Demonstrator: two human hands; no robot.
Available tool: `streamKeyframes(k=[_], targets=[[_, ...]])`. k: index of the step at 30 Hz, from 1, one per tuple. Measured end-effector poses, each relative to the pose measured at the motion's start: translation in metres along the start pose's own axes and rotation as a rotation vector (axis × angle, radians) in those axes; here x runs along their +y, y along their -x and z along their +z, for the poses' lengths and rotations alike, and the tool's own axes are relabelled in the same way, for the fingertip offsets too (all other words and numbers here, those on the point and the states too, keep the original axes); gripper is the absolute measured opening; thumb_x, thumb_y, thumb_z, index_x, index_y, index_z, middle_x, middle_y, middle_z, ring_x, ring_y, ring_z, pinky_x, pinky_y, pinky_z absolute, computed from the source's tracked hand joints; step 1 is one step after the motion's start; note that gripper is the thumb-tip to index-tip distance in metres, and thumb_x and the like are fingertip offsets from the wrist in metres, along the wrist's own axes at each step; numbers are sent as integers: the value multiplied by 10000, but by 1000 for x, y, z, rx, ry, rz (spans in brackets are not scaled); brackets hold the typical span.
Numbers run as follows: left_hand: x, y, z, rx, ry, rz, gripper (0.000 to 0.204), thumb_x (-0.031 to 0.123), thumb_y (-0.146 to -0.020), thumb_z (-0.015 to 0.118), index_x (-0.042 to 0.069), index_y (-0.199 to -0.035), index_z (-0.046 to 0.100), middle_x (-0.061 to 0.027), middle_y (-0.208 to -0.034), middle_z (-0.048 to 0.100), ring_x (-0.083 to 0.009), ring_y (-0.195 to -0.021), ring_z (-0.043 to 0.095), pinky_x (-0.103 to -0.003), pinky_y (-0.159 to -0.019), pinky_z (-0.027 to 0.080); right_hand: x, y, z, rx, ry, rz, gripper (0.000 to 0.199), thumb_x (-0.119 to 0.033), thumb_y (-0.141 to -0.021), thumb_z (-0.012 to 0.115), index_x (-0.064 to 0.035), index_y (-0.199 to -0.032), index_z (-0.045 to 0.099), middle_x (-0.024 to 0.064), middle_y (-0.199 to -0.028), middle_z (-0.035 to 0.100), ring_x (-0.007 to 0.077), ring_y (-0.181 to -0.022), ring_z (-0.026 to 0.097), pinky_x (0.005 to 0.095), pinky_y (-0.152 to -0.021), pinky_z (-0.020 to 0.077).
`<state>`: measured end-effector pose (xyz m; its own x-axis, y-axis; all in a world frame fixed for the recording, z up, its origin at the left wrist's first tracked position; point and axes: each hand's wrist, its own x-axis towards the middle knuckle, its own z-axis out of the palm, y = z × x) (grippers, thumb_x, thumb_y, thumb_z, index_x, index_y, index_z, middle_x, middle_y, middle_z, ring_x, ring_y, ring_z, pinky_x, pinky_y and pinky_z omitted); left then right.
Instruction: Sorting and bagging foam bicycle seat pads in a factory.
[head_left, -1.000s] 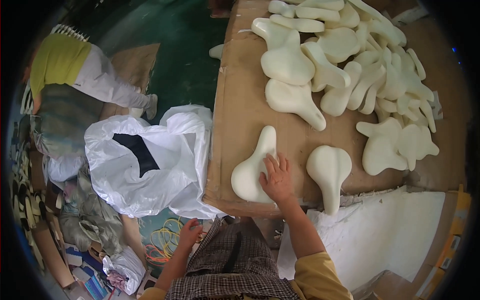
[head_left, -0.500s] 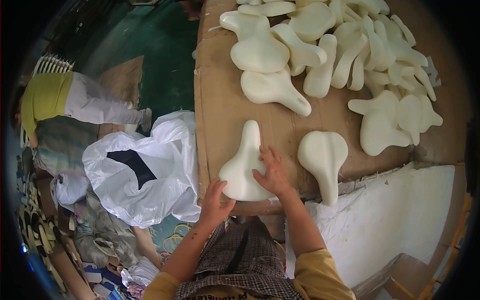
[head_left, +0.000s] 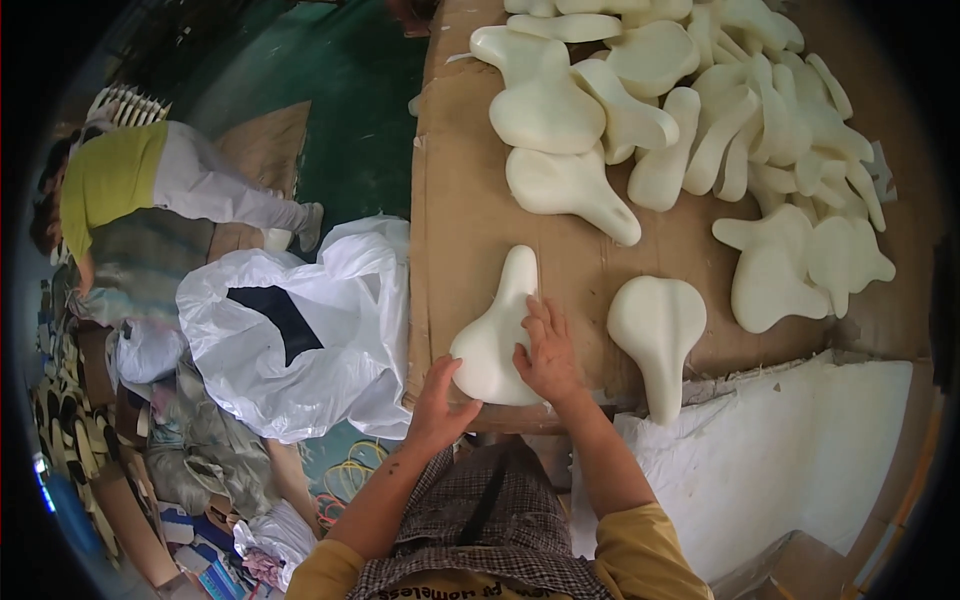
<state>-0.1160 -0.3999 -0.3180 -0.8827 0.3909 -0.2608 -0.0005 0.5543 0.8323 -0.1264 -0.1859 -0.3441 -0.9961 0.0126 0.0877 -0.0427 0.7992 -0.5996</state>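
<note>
In front of me a cream foam bicycle saddle pad [head_left: 492, 345] lies on the cardboard-covered table [head_left: 575, 265], its narrow nose pointing away. My left hand [head_left: 440, 405] touches the wide rear end at its left corner, thumb and fingers apart. On the pad's right side rests my right hand [head_left: 550, 352], fingers spread along the edge. Neither hand is wrapped round it. A second saddle pad [head_left: 655, 325] sits to the right, nose toward me, jutting over the table's edge.
Many more saddle pads [head_left: 548, 110] are heaped at the far right. Left of the table stands a white plastic sack [head_left: 355, 370] with a black piece [head_left: 275, 315] in it. A person in a yellow-green top [head_left: 120, 180] bends over farther left. White sheeting [head_left: 770, 440] hangs below at the right.
The whole view has shifted slightly, so the table appears farther right. Both hands keep nearly the same place at the pad. The other person's arm and head have moved a little.
</note>
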Motion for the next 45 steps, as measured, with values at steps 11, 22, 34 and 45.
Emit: streamKeyframes(k=[11,22,34,45], targets=[[-3,18,-10,40,108,-125,634,178,-716,678,21,-1244,364,-193,-1285,381,-322,-1189,392,-369,-961,364,15,17,-16,169,-94,104,526,-57,-699,599,5,-1189,417,176,-1183,470,401,-1153,376,446,-954,337],[-12,16,10,25,175,-275,702,216,-709,699,58,-1291,340,-123,-1098,521,-196,-884,546,-324,-734,473,8,4,-13,34,-80,78,558,-36,-684,567,2,-1214,397,164,-999,540,400,-1090,418,444,-943,346],[-18,12,9,3,319,-321,671,227,-710,698,72,-1267,358,-115,-1121,525,-187,-853,574,-319,-716,486,29,-3,1,-43,-344,186,387,23,-671,556,-35,-1031,425,174,-1101,474,363,-1087,442,384,-939,358],[-18,10,8,-21,468,-335,629,198,-737,685,82,-1263,361,-140,-1213,460,-177,-828,614,-284,-715,486,63,2,22,53,-653,345,250,83,-761,461,-35,-979,434,96,-1057,547,175,-993,532,288,-896,404]])
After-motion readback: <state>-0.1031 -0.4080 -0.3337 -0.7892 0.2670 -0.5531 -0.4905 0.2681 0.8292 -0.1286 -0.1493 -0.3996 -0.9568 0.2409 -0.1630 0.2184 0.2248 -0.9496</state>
